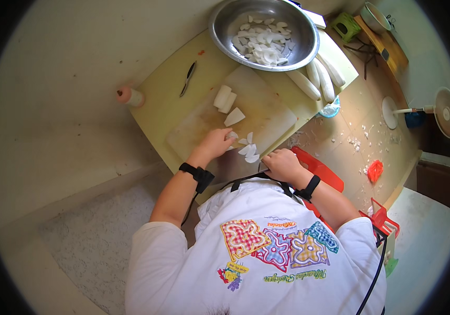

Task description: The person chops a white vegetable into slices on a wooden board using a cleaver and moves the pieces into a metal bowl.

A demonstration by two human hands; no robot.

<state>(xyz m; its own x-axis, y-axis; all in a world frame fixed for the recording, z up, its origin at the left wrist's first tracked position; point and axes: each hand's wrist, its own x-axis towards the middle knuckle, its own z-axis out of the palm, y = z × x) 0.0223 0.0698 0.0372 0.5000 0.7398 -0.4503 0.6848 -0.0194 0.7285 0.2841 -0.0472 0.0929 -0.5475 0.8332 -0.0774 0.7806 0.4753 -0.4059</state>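
Observation:
My left hand [216, 143] presses its fingertips on a piece of peeled white radish [231, 135] near the front of the cutting board [266, 106]. My right hand [282, 164] grips the handle of a wide-bladed kitchen knife, whose metal blade [229, 164] lies in front of my left fingers. Several thin radish slices [248, 150] are scattered beside the blade. Farther up the board lie two thick half-cut lengths of radish [224, 99] and a shorter wedge [234, 117]. Behind the board, a steel basin [225, 41] holds many white slices.
Several whole peeled radishes [323, 78] lie right of the basin. A peeler [188, 78] is on the yellowish tabletop [166, 84] at left, near a pink-capped bottle [130, 96] by the wall. A red plastic stool [319, 169] stands at my right; scraps and a fan [445, 113] are beyond.

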